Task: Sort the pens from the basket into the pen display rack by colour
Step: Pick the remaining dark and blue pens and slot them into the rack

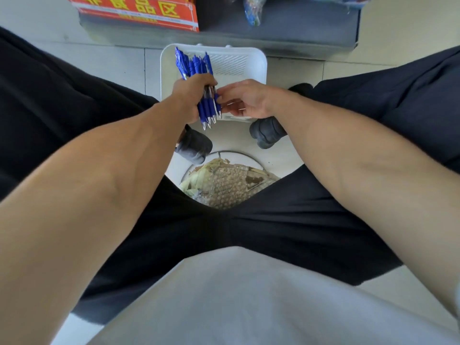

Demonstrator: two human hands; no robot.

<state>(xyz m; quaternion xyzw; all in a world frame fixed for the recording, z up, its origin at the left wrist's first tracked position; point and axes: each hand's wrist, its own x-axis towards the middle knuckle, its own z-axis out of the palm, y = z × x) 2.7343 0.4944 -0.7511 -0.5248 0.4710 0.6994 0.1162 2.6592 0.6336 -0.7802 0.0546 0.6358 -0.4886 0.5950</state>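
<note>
left grip (193,94): fingers curled round a bundle of blue pens (190,64), tips pointing near, clip ends far.
right grip (245,98): thumb and fingertips pinch the rightmost pen of the bundle, just right of the left grip.
blue pens: held above the white basket (239,62), over its left half.
basket: on the floor (293,70), just beyond two grey shoes (195,145).
far left: orange sign (139,11) with yellow characters.
</note>
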